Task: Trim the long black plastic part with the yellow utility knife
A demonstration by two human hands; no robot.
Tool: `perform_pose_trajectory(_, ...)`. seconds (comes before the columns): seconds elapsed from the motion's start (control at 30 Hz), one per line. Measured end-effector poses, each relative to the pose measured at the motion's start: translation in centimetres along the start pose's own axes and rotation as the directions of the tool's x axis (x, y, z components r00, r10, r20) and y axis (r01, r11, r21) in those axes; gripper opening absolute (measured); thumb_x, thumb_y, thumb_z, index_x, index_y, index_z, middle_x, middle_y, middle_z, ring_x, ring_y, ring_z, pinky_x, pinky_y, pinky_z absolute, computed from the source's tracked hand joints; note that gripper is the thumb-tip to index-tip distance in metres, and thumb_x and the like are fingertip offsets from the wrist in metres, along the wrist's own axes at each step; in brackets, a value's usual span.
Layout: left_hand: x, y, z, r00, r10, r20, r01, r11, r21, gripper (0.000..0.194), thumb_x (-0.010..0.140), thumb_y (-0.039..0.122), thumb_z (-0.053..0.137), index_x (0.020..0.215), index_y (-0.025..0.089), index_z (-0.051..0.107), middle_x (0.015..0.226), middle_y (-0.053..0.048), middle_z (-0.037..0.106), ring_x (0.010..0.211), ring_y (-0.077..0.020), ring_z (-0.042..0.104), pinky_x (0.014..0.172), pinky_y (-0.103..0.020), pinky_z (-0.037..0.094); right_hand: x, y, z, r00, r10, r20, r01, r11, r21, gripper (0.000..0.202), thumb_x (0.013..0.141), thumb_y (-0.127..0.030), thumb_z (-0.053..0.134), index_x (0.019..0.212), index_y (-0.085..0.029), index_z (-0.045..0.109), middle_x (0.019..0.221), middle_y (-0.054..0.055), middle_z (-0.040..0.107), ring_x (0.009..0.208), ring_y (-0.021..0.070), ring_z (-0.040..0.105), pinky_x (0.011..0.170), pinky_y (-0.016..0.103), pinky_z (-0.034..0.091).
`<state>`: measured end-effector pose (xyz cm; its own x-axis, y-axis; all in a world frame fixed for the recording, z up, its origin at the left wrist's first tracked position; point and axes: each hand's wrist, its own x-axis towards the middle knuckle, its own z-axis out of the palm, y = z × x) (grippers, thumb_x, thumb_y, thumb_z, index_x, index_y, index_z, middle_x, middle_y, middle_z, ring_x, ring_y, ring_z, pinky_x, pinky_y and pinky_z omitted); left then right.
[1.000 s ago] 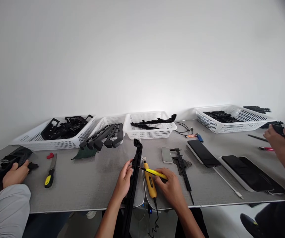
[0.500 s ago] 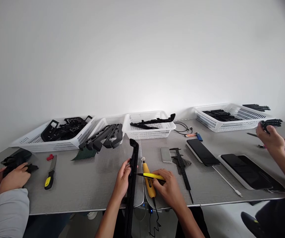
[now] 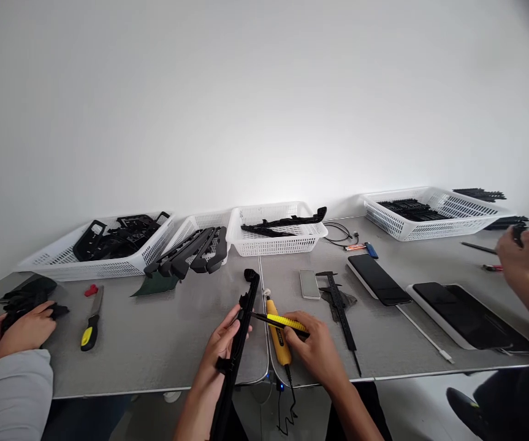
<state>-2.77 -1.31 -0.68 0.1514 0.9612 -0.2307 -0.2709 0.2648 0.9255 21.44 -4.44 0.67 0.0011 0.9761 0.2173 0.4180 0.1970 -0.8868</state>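
My left hand is closed around a long black plastic strip, which slants from the table's front edge up toward its hooked far end. In my right hand is a slim tool with a ribbed yellow handle and dark pointed tip, perhaps a craft knife; its tip meets the strip's right side, though I cannot tell whether it touches. Beneath the tool lies a yellow corded pen-shaped power tool. A black caliper and a small grey block lie to the right.
White baskets with black parts line the wall. A yellow-and-black-handled file lies left, near a co-worker's hands. Phones and a white cable lie right. Another co-worker's hand is at far right.
The black strip has turned and tilted, its lower end swinging left and its far end dropping nearer. The pointed tool stays at its right side. The right co-worker's hand has moved right.
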Motion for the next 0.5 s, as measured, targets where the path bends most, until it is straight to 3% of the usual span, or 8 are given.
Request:
perform_pose_trajectory(0.1, -0.1, -0.1, -0.1, 1.0, 0.009, 0.019, -0.009, 1.0, -0.012, 0.071, 0.081, 0.055, 0.083, 0.145, 0.028, 0.066, 0.129, -0.009, 0.075, 0.094, -0.02, 0.071, 0.086, -0.032, 0.057, -0.1, 0.1, -0.1, 1.0, 0.027, -0.004, -0.027, 0.999, 0.028, 0.024, 0.094, -0.03, 0.057, 0.106, -0.021, 0.075, 0.102, 0.005, 0.078, 0.094, 0.0232, 0.07, 0.083, 0.03, 0.05)
perform_pose_trajectory(0.2, 0.4, -0.5, 0.1, 0.998, 0.044, 0.035, -0.042, 0.998, -0.048, 0.075, 0.074, 0.058, 0.089, 0.14, 0.026, 0.07, 0.116, -0.009, 0.079, 0.076, -0.0152, 0.067, 0.072, -0.028, 0.055, -0.2, 0.1, -0.2, 1.0, 0.012, 0.026, -0.013, 0.999, 0.047, 0.018, 0.094, -0.031, 0.058, 0.097, -0.02, 0.072, 0.092, 0.002, 0.076, 0.086, 0.0204, 0.069, 0.077, 0.027, 0.048)
perform_pose_trajectory(0.27, 0.7, -1.1, 0.2, 0.998, 0.059, 0.024, -0.058, 0.996, -0.061, 0.076, 0.072, 0.059, 0.09, 0.138, 0.025, 0.071, 0.108, -0.009, 0.08, 0.072, -0.0155, 0.067, 0.072, -0.029, 0.056, -0.3, 0.0, -0.3, 0.999, -0.018, 0.045, 0.015, 0.998, 0.068, 0.016, 0.093, -0.029, 0.058, 0.094, -0.02, 0.071, 0.091, 0.002, 0.075, 0.085, 0.0195, 0.068, 0.077, 0.027, 0.048)
perform_pose_trajectory(0.37, 0.9, -2.0, 0.1, 0.996, 0.088, -0.031, -0.089, 0.994, -0.058, 0.077, 0.072, 0.06, 0.089, 0.138, 0.024, 0.07, 0.106, -0.009, 0.081, 0.085, -0.0222, 0.074, 0.087, -0.035, 0.058, -0.3, -0.1, -0.3, 0.999, -0.026, 0.018, 0.025, 0.995, 0.095, 0.018, 0.093, -0.029, 0.059, 0.095, -0.02, 0.074, 0.093, 0.003, 0.075, 0.086, 0.0196, 0.068, 0.076, 0.026, 0.047)
perform_pose_trajectory(0.5, 0.6, -2.1, 0.2, 0.992, 0.122, -0.041, -0.123, 0.992, -0.022, 0.074, 0.074, 0.059, 0.088, 0.137, 0.024, 0.07, 0.126, -0.012, 0.078, 0.118, -0.0314, 0.072, 0.107, -0.041, 0.053, -0.3, -0.2, -0.3, 0.999, -0.028, 0.045, 0.022, 0.992, 0.122, 0.015, 0.09, -0.026, 0.06, 0.091, -0.019, 0.073, 0.088, 0.002, 0.075, 0.084, 0.0193, 0.068, 0.076, 0.026, 0.047)
